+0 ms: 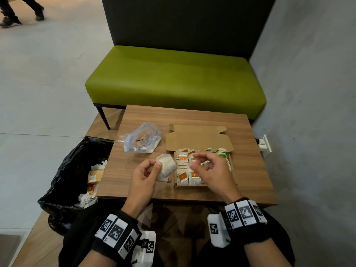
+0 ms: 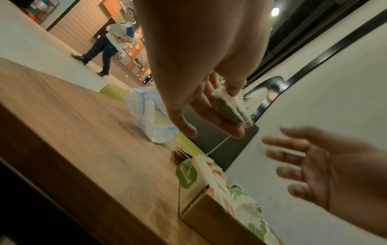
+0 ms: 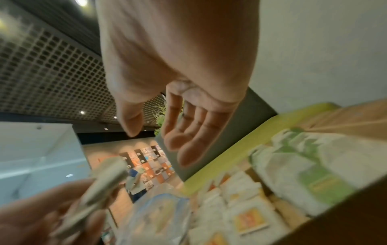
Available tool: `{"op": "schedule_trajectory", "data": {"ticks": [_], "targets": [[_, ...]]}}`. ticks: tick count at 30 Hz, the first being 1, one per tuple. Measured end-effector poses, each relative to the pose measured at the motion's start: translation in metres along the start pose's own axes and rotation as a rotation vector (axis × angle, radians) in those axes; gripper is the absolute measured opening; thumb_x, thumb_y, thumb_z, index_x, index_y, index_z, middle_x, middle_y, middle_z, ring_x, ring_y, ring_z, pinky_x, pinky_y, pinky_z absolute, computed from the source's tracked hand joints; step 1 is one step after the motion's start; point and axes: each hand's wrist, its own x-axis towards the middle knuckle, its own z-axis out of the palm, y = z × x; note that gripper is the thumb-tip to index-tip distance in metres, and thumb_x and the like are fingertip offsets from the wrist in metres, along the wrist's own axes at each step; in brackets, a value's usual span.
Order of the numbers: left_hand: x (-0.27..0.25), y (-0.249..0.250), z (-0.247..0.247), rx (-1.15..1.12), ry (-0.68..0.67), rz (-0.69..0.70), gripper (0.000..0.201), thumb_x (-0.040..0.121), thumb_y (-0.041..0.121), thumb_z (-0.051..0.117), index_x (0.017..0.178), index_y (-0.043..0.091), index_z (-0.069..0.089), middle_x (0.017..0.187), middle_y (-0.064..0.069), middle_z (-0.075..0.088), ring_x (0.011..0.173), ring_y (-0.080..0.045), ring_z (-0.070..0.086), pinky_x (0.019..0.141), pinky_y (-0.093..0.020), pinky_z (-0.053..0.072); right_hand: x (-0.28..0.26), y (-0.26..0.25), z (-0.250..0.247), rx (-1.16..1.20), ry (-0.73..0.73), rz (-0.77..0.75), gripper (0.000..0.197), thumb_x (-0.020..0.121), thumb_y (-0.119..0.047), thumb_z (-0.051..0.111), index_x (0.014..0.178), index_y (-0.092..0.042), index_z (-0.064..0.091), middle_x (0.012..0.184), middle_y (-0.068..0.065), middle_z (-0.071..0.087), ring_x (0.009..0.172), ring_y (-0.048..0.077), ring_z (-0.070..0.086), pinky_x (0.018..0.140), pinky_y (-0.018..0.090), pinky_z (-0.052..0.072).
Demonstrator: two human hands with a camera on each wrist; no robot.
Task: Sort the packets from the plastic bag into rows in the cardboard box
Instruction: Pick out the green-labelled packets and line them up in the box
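Packet (image 1: 166, 167) in L hand (image 1: 143, 175) grip – beside box (image 1: 200, 140)

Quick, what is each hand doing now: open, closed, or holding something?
Left hand: holding a white tea bag.
Right hand: open, holding nothing.

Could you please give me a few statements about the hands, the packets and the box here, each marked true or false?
1. The left hand holds a white tea-bag packet in its grip. True.
2. The right hand grips an orange-labelled packet. False: its fingers are spread and hold nothing.
3. The brown cardboard box lies open with packets inside. True.
4. The clear zip plastic bag lies inside the box. False: it lies on the wooden table, left of the box.
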Motion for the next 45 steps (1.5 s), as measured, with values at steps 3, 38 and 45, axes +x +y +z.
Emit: {"op": "schedule_trajectory", "data": {"ticks": [3, 38, 45], "targets": [[-0.003, 0.0, 0.004, 0.037, -0.106, 0.004, 0.017, 0.098, 0.009, 0.053, 0.1, -0.004, 0.064, 0.088, -0.017, 0.074, 0.075, -0.03, 0.071, 0.066, -0.039, 0.062, 0.0, -0.007, 0.017, -0.005, -0.137, -0.081, 0.036, 0.081, -0.03, 0.079, 0.116, -0.026, 0.07, 0.094, -0.003, 0.067, 0.066, 0.012, 0.057, 0.065, 0.036, 0.058], [-0.008, 0.029, 0.008, 0.434, -0.277, 0.151, 0.028, 0.087, 0.038, 0.072, 0.11, 0.021, 0.07, 0.101, 0.006, 0.074, 0.094, -0.009, 0.069, 0.08, -0.025, 0.054, -0.013, -0.008, 0.027, 0.299, -0.099, -0.061, 0.007, 0.086, -0.006, 0.074, 0.086, -0.012, 0.073, 0.077, 0.006, 0.071, 0.069, 0.02, 0.065, 0.05, 0.032, 0.056], [-0.02, 0.04, 0.014, 0.25, -0.23, 0.071, 0.013, 0.087, 0.017, 0.071, 0.093, 0.005, 0.073, 0.087, -0.014, 0.074, 0.085, -0.037, 0.069, 0.078, -0.047, 0.056, -0.031, 0.008, 0.007, 0.277, -0.177, -0.032, 0.041, 0.079, -0.006, 0.076, 0.112, -0.03, 0.07, 0.097, 0.013, 0.063, 0.072, 0.018, 0.058, 0.062, 0.033, 0.057]]}}
